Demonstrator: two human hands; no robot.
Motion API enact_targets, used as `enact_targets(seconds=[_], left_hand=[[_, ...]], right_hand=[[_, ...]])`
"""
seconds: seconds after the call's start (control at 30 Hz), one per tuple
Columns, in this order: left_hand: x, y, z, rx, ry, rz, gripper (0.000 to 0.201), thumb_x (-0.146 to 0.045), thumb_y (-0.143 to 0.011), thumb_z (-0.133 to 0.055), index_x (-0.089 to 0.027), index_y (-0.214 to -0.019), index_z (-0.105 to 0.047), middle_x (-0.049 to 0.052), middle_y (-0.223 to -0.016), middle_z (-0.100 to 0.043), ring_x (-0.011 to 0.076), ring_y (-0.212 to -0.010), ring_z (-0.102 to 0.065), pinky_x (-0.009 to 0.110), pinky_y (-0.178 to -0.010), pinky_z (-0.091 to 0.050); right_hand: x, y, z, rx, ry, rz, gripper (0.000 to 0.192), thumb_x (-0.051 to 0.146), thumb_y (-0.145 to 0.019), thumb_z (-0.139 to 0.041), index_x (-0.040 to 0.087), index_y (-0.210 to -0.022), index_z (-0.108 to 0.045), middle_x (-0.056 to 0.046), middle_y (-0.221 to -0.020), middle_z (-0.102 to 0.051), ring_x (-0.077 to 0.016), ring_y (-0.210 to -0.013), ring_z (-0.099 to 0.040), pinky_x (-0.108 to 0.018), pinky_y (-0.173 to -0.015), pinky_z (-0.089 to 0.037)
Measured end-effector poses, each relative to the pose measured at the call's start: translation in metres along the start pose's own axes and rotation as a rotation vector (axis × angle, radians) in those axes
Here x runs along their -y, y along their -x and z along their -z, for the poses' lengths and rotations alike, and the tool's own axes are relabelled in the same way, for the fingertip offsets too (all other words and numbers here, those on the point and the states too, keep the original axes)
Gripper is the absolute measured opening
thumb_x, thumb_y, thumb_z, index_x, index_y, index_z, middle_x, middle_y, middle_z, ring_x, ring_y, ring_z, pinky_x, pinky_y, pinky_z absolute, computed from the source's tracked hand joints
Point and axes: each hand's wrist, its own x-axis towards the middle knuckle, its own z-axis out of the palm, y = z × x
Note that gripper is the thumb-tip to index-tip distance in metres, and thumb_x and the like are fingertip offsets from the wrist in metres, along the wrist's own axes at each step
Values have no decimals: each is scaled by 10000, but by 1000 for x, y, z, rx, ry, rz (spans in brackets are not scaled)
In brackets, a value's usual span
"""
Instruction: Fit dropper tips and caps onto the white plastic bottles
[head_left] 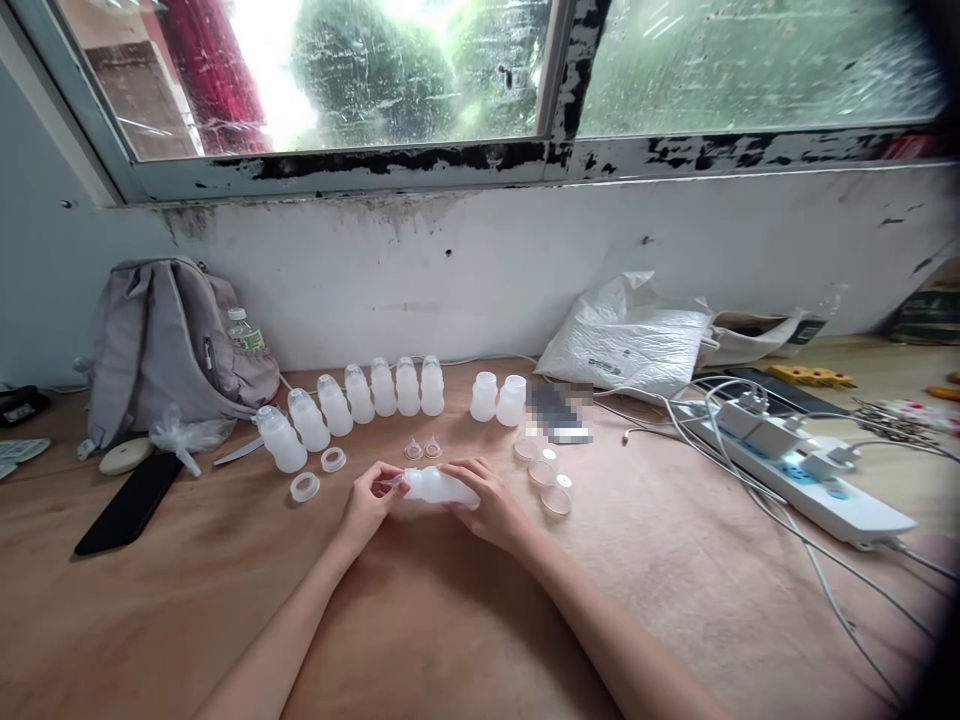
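Observation:
A frosted white baby bottle (pixel 439 486) lies on its side between my hands, its neck to the left. My right hand (pixel 486 497) is wrapped round the body. My left hand (pixel 376 492) is closed at the neck end, pinching a clear bottle nipple (pixel 393 482); fingers partly hide the join. Just behind are two loose nipples (pixel 423 449). White collar rings (pixel 304 487) lie to the left, and clear round caps (pixel 556 497) to the right. Two uncapped bottles (pixel 498 399) stand behind, right of a row of several capped bottles (pixel 382 387).
A grey backpack (pixel 161 345), black phone (pixel 129 504) and small plastic bag (pixel 191 432) are at the left. On the right are a white plastic parcel (pixel 626 335), a pixelated dark item (pixel 559 410) and a power strip (pixel 810 470) with tangled cables. The wall bounds the wooden table behind.

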Motion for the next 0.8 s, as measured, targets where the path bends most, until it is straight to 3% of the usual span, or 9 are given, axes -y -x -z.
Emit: enact_targets(seconds=[0.2,0.4,0.53,0.67,0.8], left_hand=[[-11,5,-2,16,113,56,320,-466,-757,-505,-156,-795,-581,-24,-579,-498,80,-445,-410,201,-429,-332],[-16,8,-2,-19,246,25,325,-302,-658,-639,-187,-953,-566,51,-919,-595,188,-871,-548,243,-640,-455],[-12,5,-3,-75,301,35,299,-331,-687,-617,-179,-938,-558,50,-880,-621,176,-829,-571,270,-682,-460],[-11,5,-4,-46,353,5,349,-265,-646,-668,-179,-964,-555,63,-973,-608,193,-983,-537,298,-847,-416],[-9,5,-5,-89,325,105,341,-370,-703,-608,-183,-987,-570,57,-952,-609,171,-889,-571,277,-774,-434]], right_hand=[[1,0,-1,-3,16,-26,481,168,-728,-593,267,-1185,-478,-65,-1094,-550,-237,-993,-484,-415,-863,-405],[-1,0,0,-9,2,-37,503,124,-698,-596,267,-1168,-487,-62,-1078,-556,-242,-990,-482,-413,-856,-404],[-2,0,-1,-4,-9,-55,501,108,-685,-597,246,-1154,-492,-66,-1084,-549,-239,-993,-479,-401,-864,-402],[-2,1,-2,-5,-12,-70,510,95,-678,-590,258,-1151,-491,-59,-1075,-551,-239,-989,-483,-406,-864,-399],[-2,0,-2,0,-20,-78,508,113,-684,-599,255,-1159,-486,-61,-1080,-547,-239,-993,-483,-400,-866,-399]])
